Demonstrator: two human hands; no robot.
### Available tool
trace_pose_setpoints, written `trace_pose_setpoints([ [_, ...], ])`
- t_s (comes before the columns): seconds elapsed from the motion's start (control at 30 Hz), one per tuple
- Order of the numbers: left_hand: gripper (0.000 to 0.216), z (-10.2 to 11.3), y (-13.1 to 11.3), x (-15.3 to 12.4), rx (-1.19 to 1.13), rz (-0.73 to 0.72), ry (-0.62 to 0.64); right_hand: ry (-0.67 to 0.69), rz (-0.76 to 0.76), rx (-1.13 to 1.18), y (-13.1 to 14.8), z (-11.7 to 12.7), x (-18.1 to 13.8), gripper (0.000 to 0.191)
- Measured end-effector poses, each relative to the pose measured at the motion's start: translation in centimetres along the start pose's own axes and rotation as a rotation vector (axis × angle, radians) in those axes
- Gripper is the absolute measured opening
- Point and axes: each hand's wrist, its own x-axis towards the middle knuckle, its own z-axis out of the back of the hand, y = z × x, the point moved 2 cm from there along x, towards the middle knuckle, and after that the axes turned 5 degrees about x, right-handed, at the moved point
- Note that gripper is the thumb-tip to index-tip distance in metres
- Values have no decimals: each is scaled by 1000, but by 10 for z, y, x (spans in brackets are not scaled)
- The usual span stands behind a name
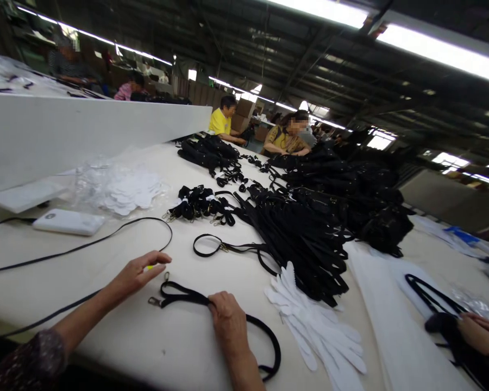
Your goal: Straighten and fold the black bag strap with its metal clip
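The right hand [228,317] presses closed fingers on a black strap [228,304] lying on the desk [155,336] at 6 o'clock, while the left hand [136,271], fingers loosely spread and holding nothing, rests by the strap's clip [155,300]. White tags [315,320] fan out at 4 o'clock, a strap heap [309,239] crowds 1 o'clock, a looped strap [228,248] lies at 12, and a power bank [68,221] with its cable [85,244] sits at 10. Another person's hand [481,331] works at the right edge.

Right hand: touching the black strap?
Touching. The head view shows the right hand pressed on the black strap, which runs under its fingers on the table.
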Motion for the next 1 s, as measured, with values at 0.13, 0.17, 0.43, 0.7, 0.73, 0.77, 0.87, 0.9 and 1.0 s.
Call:
trace_pose_setpoints([
  [0.13,50,-27,2,-15,253,-195,96,-2,5,-10,1,1,0,18],
  [0.17,56,-35,2,-18,310,-230,105,-2,6,-14,1,1,0,17],
  [0.43,25,-52,-1,-41,540,-305,-29,-13,-3,-14,2,2,-5,18],
  [0.7,15,-56,19,-60,699,-272,-92,-1,-9,3,3,3,-5,18],
  [0.73,13,-57,21,-57,693,-286,-84,-2,-7,-2,3,4,-5,18],
  [0.77,11,-58,22,-54,680,-304,-75,-3,-2,-9,3,4,-5,18],
  [0.87,9,-55,28,-45,619,-336,-26,2,17,-32,4,6,-7,21],
  [0.9,9,-54,30,-43,602,-332,-10,7,21,-38,4,7,-7,21],
  [1.0,10,-48,35,-41,579,-295,9,16,11,-44,3,9,-8,21],
])
